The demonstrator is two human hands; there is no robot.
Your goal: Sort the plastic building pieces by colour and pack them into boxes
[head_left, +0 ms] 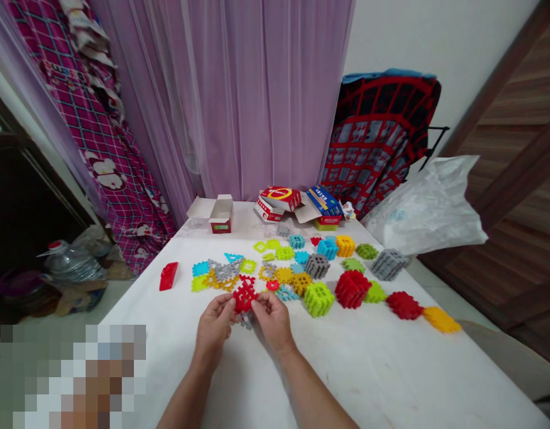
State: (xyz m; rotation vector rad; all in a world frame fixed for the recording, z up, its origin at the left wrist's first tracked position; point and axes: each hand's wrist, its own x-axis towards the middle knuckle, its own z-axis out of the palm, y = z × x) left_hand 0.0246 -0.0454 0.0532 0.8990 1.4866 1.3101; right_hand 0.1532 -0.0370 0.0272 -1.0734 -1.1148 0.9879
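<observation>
A bright red plastic piece (pixel 244 300) is held low over the near middle of a white table (pixel 364 372). It looks flat and glossy, with toothed edges — its finer details are too small to make out. The left hand (pixel 216 322) pinches its left side between thumb and curled fingers; the right hand (pixel 273 322) grips the right side the same way. Partly hidden beneath are some grey pieces (pixel 246 324). Just beyond lie more loose toothed pieces, among them a blue piece (pixel 286 293) — and to the right stand a lime-green block (pixel 319 299) and a dark red block (pixel 353 289).
</observation>
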